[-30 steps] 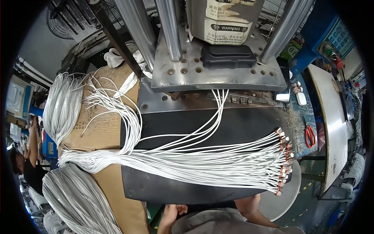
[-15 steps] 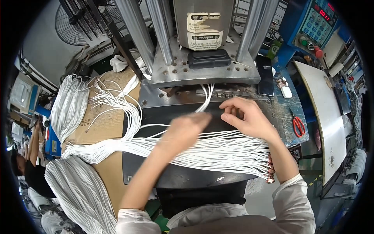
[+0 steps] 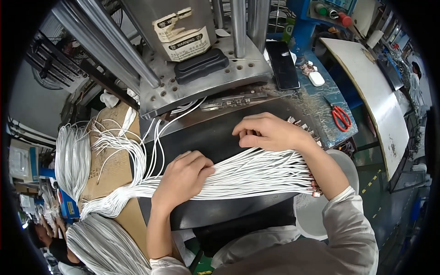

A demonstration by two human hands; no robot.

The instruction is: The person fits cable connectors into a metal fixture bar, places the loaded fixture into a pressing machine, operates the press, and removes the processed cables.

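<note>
A wide bundle of white cables (image 3: 238, 176) lies across the black work surface, its right ends carrying small copper-coloured terminals (image 3: 315, 187). My left hand (image 3: 182, 178) rests over the bundle's left part with its fingers curled in; whatever lies under them is hidden. My right hand (image 3: 270, 132) hovers at the bundle's far edge, fingers bent, thumb apart from the index finger, with nothing visible between them. Several loose white cables (image 3: 159, 144) run from beneath the press plate (image 3: 206, 85) toward the bundle. In front of the plate sits a metal fixture strip (image 3: 236, 101).
Coiled cable hanks (image 3: 107, 245) lie at the left by a cardboard sheet (image 3: 107, 151). Right of the press are a phone (image 3: 283, 66), a white case (image 3: 316, 79) and red-handled cutters (image 3: 340, 118). A pale bin (image 3: 346, 169) stands below the table's right edge. Another person is far left.
My left hand has drawn back from the press toward the bundle. The cables it was near at the press now trail to the left. My view has turned; my right hand stays bent.
</note>
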